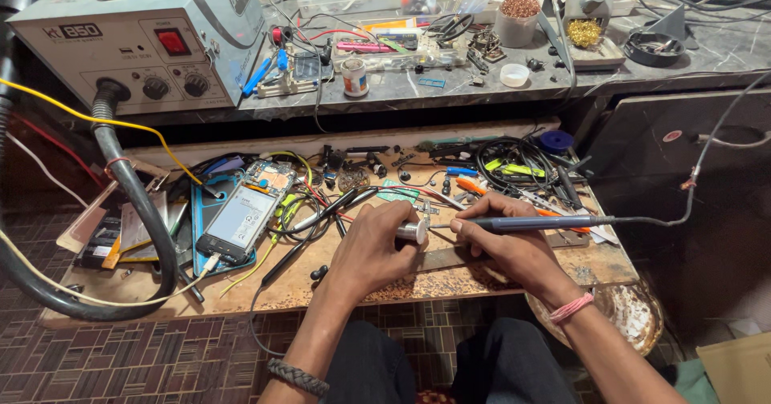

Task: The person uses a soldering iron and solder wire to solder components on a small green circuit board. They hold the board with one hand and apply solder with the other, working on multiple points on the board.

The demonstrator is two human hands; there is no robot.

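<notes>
My left hand (371, 247) rests on the wooden work board (337, 287) and pinches a small silvery spool (413, 230) between thumb and fingers. My right hand (502, 239) grips a slim dark soldering iron (534, 223) like a pen, its tip pointing left and touching or almost touching the spool. The iron's cable runs off to the right. A braided band circles my left wrist and a pink thread band my right wrist.
An opened phone (241, 219) lies left of my hands among tangled wires. A grey rework station (136, 42) with a thick black hose (140, 211) stands at the left. Tools, pliers and parts crowd the board's back and the stone shelf (707, 51) behind.
</notes>
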